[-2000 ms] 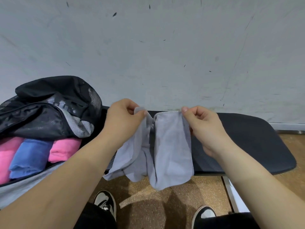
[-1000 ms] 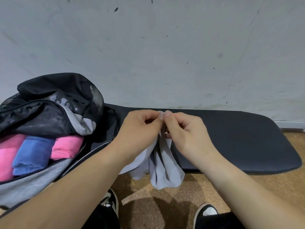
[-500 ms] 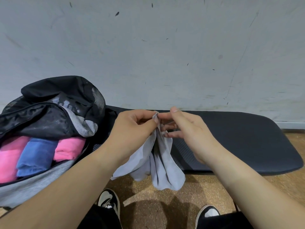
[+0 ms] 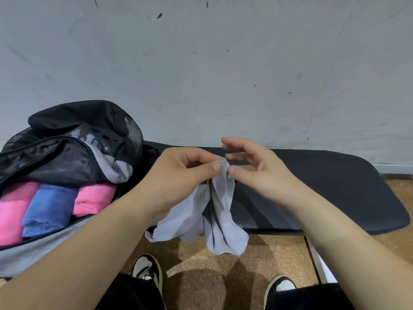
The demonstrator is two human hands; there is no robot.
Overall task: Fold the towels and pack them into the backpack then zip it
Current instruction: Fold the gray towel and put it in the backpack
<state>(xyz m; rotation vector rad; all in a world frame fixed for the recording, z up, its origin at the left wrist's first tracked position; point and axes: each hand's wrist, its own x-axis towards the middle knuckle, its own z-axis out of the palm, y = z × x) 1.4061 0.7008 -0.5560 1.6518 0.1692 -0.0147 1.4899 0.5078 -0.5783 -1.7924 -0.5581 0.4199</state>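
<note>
Head view: the left hand pinches the top of the grey towel, and the cloth hangs bunched in front of the black bench. The right hand is just beside it, fingers loose and spread, gripping nothing; its thumb may brush the cloth, hard to say. On the left, the backpack lies unzipped, with a blue towel between pink towels inside.

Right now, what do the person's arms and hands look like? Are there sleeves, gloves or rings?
Both arms are bare as far as the picture shows: no sleeve on the left forearm or the right forearm. The left hand and right hand wear no gloves, and no ring, watch or bracelet shows. The nails that show are short and plain.
</note>
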